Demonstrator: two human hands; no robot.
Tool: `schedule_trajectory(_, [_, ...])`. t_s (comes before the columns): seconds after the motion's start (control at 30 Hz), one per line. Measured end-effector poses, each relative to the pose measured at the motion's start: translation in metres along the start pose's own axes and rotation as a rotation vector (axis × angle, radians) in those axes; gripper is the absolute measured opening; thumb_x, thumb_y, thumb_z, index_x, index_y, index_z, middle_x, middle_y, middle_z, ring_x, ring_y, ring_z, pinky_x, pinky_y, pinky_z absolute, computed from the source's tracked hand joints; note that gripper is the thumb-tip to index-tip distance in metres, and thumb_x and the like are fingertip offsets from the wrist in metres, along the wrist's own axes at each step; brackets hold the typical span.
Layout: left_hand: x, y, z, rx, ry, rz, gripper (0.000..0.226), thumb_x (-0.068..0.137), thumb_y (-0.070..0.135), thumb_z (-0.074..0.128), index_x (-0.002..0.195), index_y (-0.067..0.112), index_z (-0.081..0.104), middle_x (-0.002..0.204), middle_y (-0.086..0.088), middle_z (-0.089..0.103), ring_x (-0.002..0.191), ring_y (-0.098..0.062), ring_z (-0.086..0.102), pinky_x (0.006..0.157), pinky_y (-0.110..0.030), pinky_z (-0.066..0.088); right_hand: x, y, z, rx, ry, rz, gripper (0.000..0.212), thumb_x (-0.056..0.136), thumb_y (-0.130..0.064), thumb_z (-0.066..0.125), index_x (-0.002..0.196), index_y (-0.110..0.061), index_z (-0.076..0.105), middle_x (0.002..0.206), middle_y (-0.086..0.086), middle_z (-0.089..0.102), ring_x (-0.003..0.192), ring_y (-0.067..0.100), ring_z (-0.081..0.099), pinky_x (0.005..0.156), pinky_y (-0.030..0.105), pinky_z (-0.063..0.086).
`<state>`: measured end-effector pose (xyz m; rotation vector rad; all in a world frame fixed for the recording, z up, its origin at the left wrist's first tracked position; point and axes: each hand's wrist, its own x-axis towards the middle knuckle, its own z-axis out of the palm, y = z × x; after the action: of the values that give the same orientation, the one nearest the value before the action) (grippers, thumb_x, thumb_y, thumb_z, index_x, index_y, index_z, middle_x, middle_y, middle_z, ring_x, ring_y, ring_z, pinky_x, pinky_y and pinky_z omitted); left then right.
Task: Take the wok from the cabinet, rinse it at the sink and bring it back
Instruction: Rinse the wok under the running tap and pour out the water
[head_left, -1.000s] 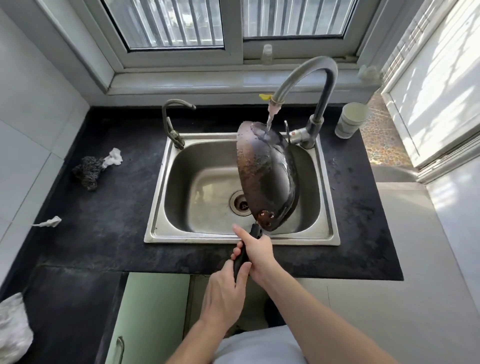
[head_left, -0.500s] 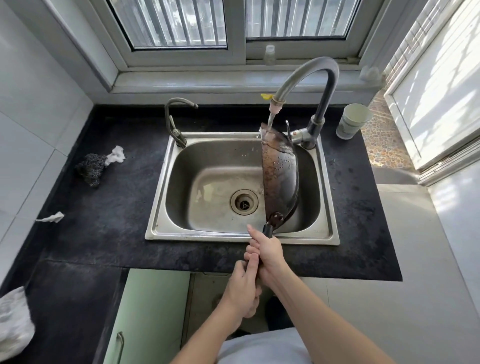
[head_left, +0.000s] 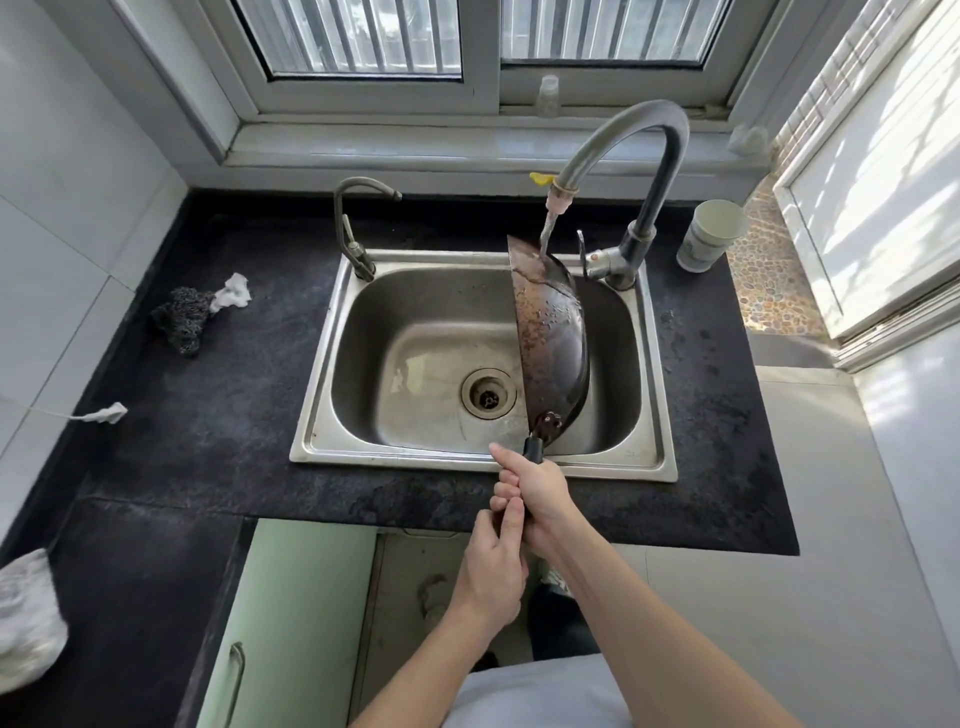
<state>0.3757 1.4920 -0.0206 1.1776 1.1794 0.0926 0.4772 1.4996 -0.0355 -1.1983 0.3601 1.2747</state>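
Wok (head_left: 553, 340): now rolled edge-on from its earlier open tilt, upright over the sink (head_left: 655, 364) at 3 o'clock of the drain (head_left: 488, 392), tap stream striking its back, right hand (head_left: 537, 491) and left hand (head_left: 491, 564) both closed around the handle; rinse apparently moving to the outside.

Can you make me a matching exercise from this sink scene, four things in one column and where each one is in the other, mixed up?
Things:
1. wok
2. paper cup
3. steel scourer
4. small clear bottle

Places:
A. on the window ledge behind the tall faucet
B. on the dark counter left of the sink
C. held on edge over the sink under running water
D. on the counter right of the tall faucet

Pairs: 1-C, 2-D, 3-B, 4-A
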Motion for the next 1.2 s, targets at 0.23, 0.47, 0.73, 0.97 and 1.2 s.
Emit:
schedule_trajectory(0.23, [0.004, -0.008, -0.006, 0.069, 0.004, 0.055, 0.073, 0.073, 0.082, 0.038, 0.100, 0.020, 0.065, 0.060, 0.001, 0.061, 0.055, -0.029, 0.058, 0.055, -0.037, 0.042, 0.002, 0.002, -0.002, -0.124, -0.011, 0.014, 0.033, 0.089, -0.013, 0.074, 0.065, -0.012, 0.051, 0.050, -0.001, 0.043, 0.042, 0.011, 0.044, 0.046, 0.028, 0.047])
schedule_trajectory(0.47, [0.011, -0.015, -0.008, 0.075, 0.017, 0.055, 0.088, 0.056, 0.097, 0.038, 0.104, 0.028, 0.063, 0.100, -0.002, 0.073, 0.091, -0.023, 0.068, 0.085, -0.044, 0.055, 0.006, 0.006, -0.002, -0.161, 0.033, -0.001, 0.029, 0.089, -0.009, 0.072, 0.067, -0.009, 0.053, 0.049, 0.000, 0.047, 0.041, 0.012, 0.047, 0.048, 0.030, 0.049])
schedule_trajectory(0.73, [0.006, -0.012, -0.012, 0.203, 0.030, 0.099, 0.087, 0.072, 0.084, 0.026, 0.119, 0.019, 0.060, 0.109, -0.008, 0.071, 0.105, -0.027, 0.066, 0.082, -0.034, 0.052, 0.006, 0.010, -0.001, -0.355, 0.117, -0.100, 0.023, 0.088, -0.014, 0.076, 0.092, -0.003, 0.057, 0.059, 0.007, 0.060, 0.050, 0.019, 0.060, 0.059, 0.036, 0.058])
schedule_trajectory(0.97, [-0.004, -0.001, -0.013, 0.122, 0.059, 0.012, 0.079, 0.070, 0.086, 0.042, 0.112, 0.022, 0.061, 0.101, 0.003, 0.070, 0.100, -0.024, 0.067, 0.086, -0.039, 0.057, 0.002, 0.011, -0.002, -0.301, 0.010, -0.089, 0.020, 0.095, -0.009, 0.064, 0.080, -0.006, 0.051, 0.054, 0.003, 0.054, 0.048, 0.014, 0.055, 0.051, 0.031, 0.054])
schedule_trajectory(1.2, [-0.006, 0.021, -0.028, -0.613, -0.324, -0.383, 0.027, 0.085, 0.033, 0.069, 0.094, 0.010, 0.059, 0.064, -0.003, 0.053, 0.042, -0.007, 0.044, 0.034, -0.015, 0.036, 0.001, 0.008, 0.003, -0.278, -0.086, -0.140, 0.021, 0.094, -0.009, 0.066, 0.078, -0.011, 0.052, 0.055, 0.000, 0.051, 0.046, 0.012, 0.051, 0.047, 0.028, 0.050])
